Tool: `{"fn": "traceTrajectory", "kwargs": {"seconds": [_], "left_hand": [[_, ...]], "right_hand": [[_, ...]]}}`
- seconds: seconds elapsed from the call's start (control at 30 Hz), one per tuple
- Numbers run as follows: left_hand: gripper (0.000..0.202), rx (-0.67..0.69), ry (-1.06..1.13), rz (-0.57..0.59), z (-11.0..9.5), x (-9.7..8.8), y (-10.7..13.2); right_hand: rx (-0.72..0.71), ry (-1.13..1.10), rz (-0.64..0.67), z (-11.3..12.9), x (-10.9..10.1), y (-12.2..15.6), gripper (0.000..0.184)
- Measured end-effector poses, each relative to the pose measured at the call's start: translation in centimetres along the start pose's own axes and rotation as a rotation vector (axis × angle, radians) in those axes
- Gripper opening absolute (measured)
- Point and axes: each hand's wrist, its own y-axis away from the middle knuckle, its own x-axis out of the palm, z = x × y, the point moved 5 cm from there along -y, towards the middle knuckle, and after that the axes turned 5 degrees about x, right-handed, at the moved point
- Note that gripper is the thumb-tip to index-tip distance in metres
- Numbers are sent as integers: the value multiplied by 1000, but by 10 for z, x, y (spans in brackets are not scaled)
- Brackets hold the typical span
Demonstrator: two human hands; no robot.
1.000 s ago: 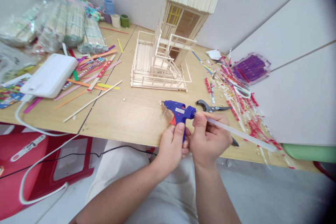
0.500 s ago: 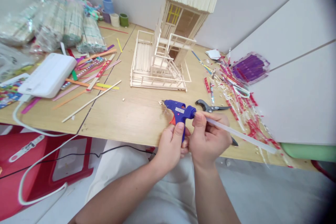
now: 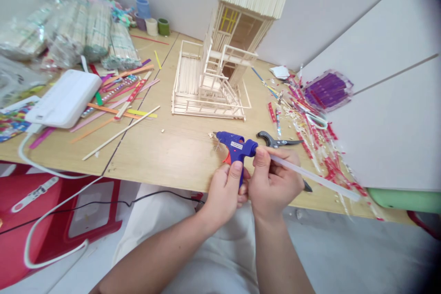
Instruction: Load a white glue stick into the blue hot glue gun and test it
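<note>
My left hand [image 3: 225,188] is wrapped round the handle of a blue glue gun [image 3: 234,143] with an orange trigger. A small red light glows on its side, and its nozzle points left over the table. Behind the gun, my right hand [image 3: 274,179] pinches a long whitish glue stick [image 3: 317,178] close to the gun's rear opening. Its free end slants down to the right. Beyond the gun stands a model house [image 3: 213,78] of thin wooden sticks, with a fenced base, stairs and a roof. Black-handled pruning shears [image 3: 275,140] lie partly hidden behind my right hand.
Bagged wooden sticks [image 3: 79,27], small coloured cups [image 3: 151,26], a white box with a cable [image 3: 65,96] and coloured strips [image 3: 127,96] occupy the left. Red and white scraps [image 3: 324,147], scissors [image 3: 317,121] and a purple pack [image 3: 329,89] lie right. A red stool [image 3: 51,220] stands below.
The glue stick's free end has shifted very slightly left. Both hands keep their grip and the glue gun stays in nearly the same place.
</note>
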Motion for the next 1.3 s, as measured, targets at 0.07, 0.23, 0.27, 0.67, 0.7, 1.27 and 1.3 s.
{"fn": "traceTrajectory", "kwargs": {"seconds": [0.07,0.23,0.27,0.67,0.7,1.27,1.3], "left_hand": [[67,-1,-8,-3,0,0,0],[67,-5,-43,0,0,-1,1],[67,-6,-48,-1,0,-1,1],[69,5,-40,-7,-1,-1,4],[69,3,-50,-14,0,-1,5],[66,-32,-102,-71,4,0,12],[66,-32,-104,-70,4,0,12]], "right_hand": [[-6,-3,-1,1,0,0,20],[2,10,-3,1,0,0,22],[-4,11,-6,1,0,0,22],[-24,-4,-27,4,-4,4,17],[-24,-3,-29,4,-5,5,17],[19,-9,-27,-2,-10,9,19],[21,-6,-31,-2,-10,9,19]]}}
